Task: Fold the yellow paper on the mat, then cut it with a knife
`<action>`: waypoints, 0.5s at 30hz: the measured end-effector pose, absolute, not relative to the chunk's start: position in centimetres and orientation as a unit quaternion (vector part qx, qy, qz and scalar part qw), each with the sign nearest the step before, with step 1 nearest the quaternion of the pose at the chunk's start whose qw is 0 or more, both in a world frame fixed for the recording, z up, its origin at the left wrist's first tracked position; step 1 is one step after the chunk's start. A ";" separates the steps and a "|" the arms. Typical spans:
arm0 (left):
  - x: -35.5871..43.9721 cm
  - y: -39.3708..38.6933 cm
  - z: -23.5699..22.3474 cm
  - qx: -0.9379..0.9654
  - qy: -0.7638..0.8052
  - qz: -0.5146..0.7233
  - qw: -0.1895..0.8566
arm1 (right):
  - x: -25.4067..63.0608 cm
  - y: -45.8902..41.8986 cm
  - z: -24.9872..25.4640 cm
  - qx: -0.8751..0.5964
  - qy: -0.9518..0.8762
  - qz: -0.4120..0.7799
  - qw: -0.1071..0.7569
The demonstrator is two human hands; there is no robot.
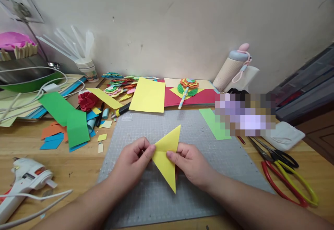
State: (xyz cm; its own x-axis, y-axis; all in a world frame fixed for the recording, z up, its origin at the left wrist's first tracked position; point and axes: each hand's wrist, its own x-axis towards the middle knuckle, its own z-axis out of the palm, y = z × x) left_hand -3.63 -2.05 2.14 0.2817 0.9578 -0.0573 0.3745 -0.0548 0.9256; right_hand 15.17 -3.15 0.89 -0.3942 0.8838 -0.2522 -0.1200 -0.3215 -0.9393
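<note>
Head view: paper cups [88,70] hold pale translucent sticks [75,42].

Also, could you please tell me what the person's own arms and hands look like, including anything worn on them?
The left hand and right hand are bare, without gloves. No ring, watch or bracelet shows, though some fingers are partly hidden. Both forearms are uncovered, with no sleeves in view.

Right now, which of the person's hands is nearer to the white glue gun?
Left. The left hand is to the right of the glue gun; the right hand is farther right, across the folded yellow paper.
</note>
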 end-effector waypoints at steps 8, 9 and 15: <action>-4.3 -1.1 2.7 0.621 0.469 0.297 0.553 | 16.0 -2.9 1.5 -0.422 -0.475 0.682 0.362; -4.3 -1.1 2.5 0.602 0.469 0.294 0.575 | 16.0 -2.9 1.6 -0.429 -0.484 0.667 0.370; -4.3 -1.1 2.4 0.581 0.473 0.314 0.583 | 15.9 -3.4 1.8 -0.447 -0.517 0.630 0.369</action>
